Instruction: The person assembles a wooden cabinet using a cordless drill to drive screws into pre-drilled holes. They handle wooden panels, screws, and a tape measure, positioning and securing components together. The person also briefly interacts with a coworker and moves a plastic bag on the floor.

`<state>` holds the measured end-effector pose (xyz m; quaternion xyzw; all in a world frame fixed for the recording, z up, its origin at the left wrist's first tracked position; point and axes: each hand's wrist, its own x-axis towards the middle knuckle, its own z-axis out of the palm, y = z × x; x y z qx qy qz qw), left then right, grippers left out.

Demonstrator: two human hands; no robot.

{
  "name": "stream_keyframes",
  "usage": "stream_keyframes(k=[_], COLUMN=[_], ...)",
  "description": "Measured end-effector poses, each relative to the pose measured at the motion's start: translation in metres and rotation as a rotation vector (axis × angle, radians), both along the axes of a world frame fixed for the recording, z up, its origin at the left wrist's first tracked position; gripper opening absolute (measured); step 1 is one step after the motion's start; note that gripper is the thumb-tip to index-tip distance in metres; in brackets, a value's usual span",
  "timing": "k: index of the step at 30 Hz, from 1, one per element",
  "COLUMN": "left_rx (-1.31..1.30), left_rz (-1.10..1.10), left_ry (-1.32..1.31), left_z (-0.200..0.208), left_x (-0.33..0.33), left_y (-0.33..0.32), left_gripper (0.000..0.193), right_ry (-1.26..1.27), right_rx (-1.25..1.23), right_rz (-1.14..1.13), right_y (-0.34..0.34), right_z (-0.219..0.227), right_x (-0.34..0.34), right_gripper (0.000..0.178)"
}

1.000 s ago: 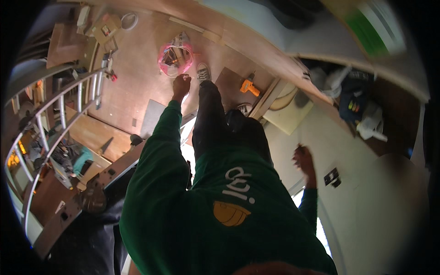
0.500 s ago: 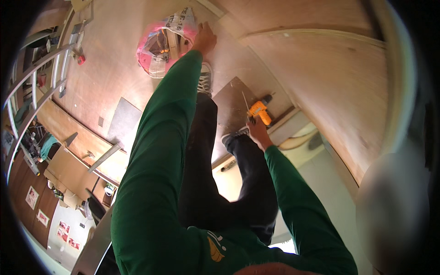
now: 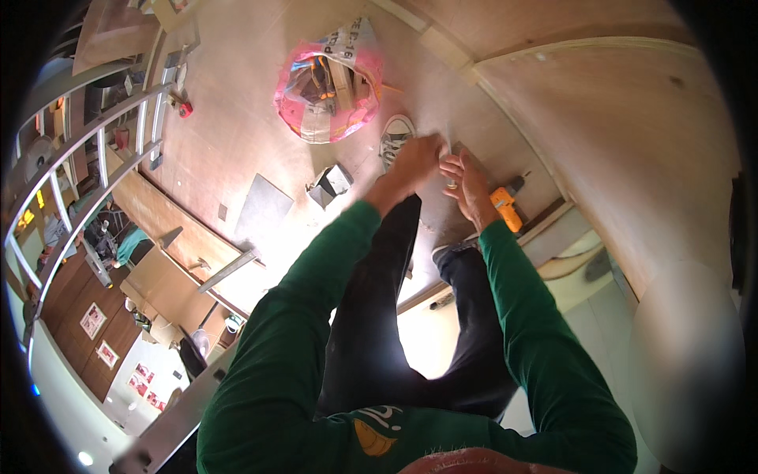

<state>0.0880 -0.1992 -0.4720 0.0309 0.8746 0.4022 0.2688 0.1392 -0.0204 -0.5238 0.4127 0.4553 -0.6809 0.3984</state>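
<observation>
My left hand (image 3: 413,164) and my right hand (image 3: 471,188) are close together above the floor, just right of my left shoe (image 3: 396,136). The left hand is closed and slightly blurred, its fingertips pointing toward the right hand. Bent inward, the right hand's fingers are closed too; anything small inside either hand is too hidden to make out. An orange cordless drill (image 3: 506,208) lies right beside my right hand, touched by neither. Up and left of the hands, a pink and white sack (image 3: 316,129) with its top rolled open contains orange-handled pliers (image 3: 320,77) and wood pieces (image 3: 341,85).
An open small box (image 3: 329,186) and a grey flat sheet (image 3: 264,207) lie on the wooden floor. A red tape measure (image 3: 185,110) is near a metal ladder (image 3: 101,158) at left. Wooden panels (image 3: 600,126) rise on the right.
My left hand has left the sack's edge and come down right toward my right hand. My right hand has lifted up from beside the drill. The small box has come into sight.
</observation>
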Motion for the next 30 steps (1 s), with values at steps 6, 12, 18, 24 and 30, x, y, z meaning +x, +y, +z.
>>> stream_keyframes(k=[6,12,18,24,30], left_rx=[0.207,0.353,0.453,0.265,0.164], left_rz=[-0.078,-0.227,-0.273,-0.572,-0.6], left_ry=[-0.019,-0.122,0.048,0.064,0.715], left_z=[0.159,0.311,0.369,0.429,0.471], left_x=[0.097,0.13,0.171,0.162,0.153], left_y=[0.074,0.166,0.265,0.281,0.274], left_gripper=[0.038,0.032,0.024,0.018,0.034], right_ry=[0.213,0.223,0.371,0.511,0.822], right_rx=[-0.004,-0.018,0.038,0.095,0.804], right_rz=[-0.254,-0.265,-0.273,0.021,0.295], right_y=[0.025,0.14,0.238,0.284,0.304], right_z=[0.187,0.371,0.428,0.451,0.468], right_x=[0.026,0.074,0.113,0.127,0.171], right_gripper=[0.021,0.021,0.02,0.02,0.028])
